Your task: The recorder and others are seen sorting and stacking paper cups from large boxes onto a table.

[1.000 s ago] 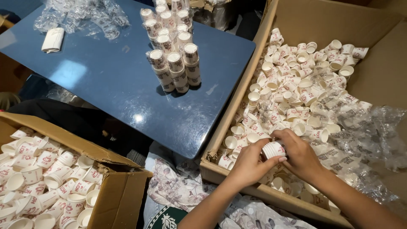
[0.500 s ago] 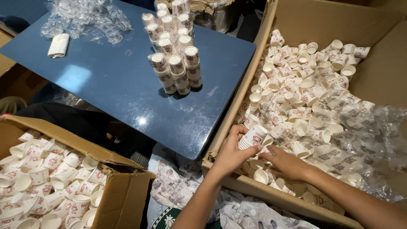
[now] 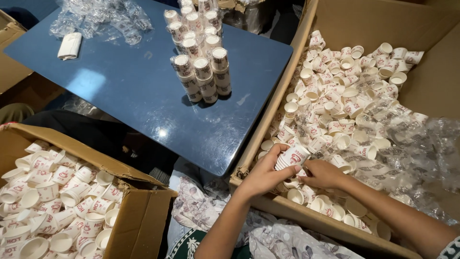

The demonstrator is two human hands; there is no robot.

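Observation:
My left hand (image 3: 264,175) grips a short nested stack of white paper cups with red print (image 3: 292,156), held tilted just over the near left corner of a big cardboard box (image 3: 268,125). My right hand (image 3: 325,173) reaches in from the right, fingers pinched at the base of that stack, among the loose cups (image 3: 345,96) that fill the box. Whether the right hand holds a separate cup is hidden by its fingers.
A blue table (image 3: 134,91) carries plastic-wrapped stacks of cups (image 3: 203,72), crumpled clear wrap (image 3: 103,19) and a small white packet (image 3: 70,45). A second open box of loose cups (image 3: 57,201) stands at the lower left. Clear wrapping (image 3: 421,144) lies in the big box.
Both hands shifted left toward the box corner. One cup held a second ago has become a small stack in my left hand, and my right hand came back to meet it.

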